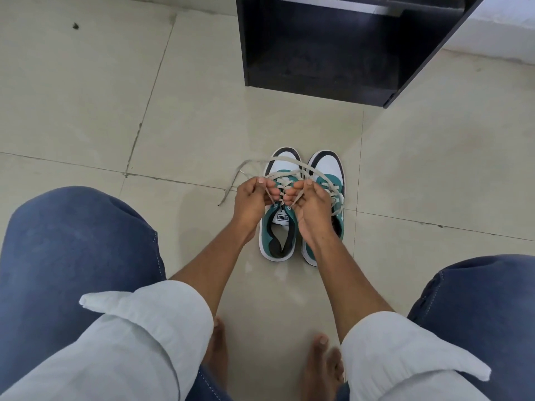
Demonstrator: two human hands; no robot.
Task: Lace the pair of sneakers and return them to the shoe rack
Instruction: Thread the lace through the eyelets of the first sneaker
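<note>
Two teal, white and black sneakers stand side by side on the floor, toes pointing away from me. The left sneaker (276, 227) has a beige lace (285, 162) threaded through its eyelets. My left hand (252, 202) pinches one end of that lace above the tongue. My right hand (311, 205) pinches the other end beside it. The lace loops over the toes, and a loose tail trails out to the left on the tiles. The right sneaker (327, 175) is laced and partly hidden under my right hand.
A dark shoe rack (333, 44) with an open bottom shelf stands just beyond the sneakers. My knees in blue jeans frame the lower left and right, and my bare feet (318, 369) rest on the beige tiled floor (173, 125).
</note>
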